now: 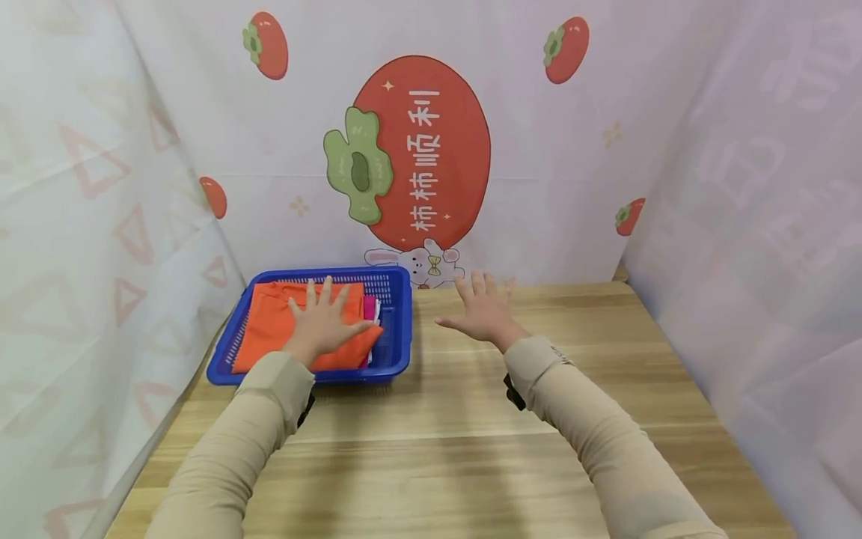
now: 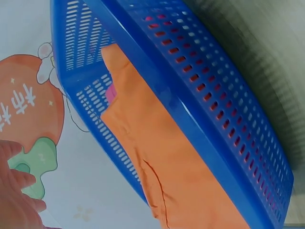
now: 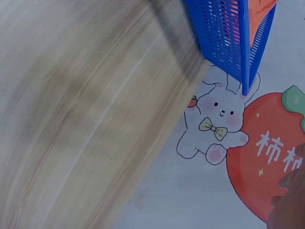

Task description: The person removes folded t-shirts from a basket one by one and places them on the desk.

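A blue plastic basket [image 1: 402, 329] stands at the left rear of the table, with folded orange cloth [image 1: 269, 329] inside and a strip of pink cloth [image 1: 369, 308] beside it. My left hand [image 1: 322, 322] hovers over the basket, fingers spread, holding nothing; its fingers [image 2: 21, 183] show at the lower left of the left wrist view. To the right of the basket, my right hand [image 1: 483, 311] is held above the table with spread fingers and nothing in it. Part of that hand [image 3: 288, 200] shows at the right edge of the right wrist view.
The wooden table [image 1: 431, 449] reaches a back curtain [image 1: 525, 224] printed with persimmons and a rabbit. Pale fabric walls rise on the left [image 1: 81, 247] and right [image 1: 761, 247]. The basket's left side is close to the left wall.
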The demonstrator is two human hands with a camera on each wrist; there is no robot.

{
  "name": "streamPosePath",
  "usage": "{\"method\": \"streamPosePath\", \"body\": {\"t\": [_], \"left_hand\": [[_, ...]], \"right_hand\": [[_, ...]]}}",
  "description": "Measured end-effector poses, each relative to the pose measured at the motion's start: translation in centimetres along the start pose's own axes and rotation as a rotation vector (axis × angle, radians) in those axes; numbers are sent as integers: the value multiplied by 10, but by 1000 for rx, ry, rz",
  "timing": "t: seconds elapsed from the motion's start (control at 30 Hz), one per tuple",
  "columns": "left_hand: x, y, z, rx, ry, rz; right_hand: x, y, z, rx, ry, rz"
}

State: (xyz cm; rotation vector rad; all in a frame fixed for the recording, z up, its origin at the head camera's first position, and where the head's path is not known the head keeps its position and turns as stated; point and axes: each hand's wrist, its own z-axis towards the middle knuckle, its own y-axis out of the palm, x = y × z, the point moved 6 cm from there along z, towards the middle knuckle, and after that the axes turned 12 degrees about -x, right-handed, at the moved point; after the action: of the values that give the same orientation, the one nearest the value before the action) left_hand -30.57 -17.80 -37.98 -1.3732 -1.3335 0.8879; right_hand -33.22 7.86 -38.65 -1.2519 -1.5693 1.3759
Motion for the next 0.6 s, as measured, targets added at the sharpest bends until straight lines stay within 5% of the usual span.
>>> {"method": "streamPosePath", "body": {"t": [0.6], "left_hand": [[-38, 10, -14, -3, -64, 1]], "right_hand": [[-48, 4, 10, -28, -93, 73]]}}
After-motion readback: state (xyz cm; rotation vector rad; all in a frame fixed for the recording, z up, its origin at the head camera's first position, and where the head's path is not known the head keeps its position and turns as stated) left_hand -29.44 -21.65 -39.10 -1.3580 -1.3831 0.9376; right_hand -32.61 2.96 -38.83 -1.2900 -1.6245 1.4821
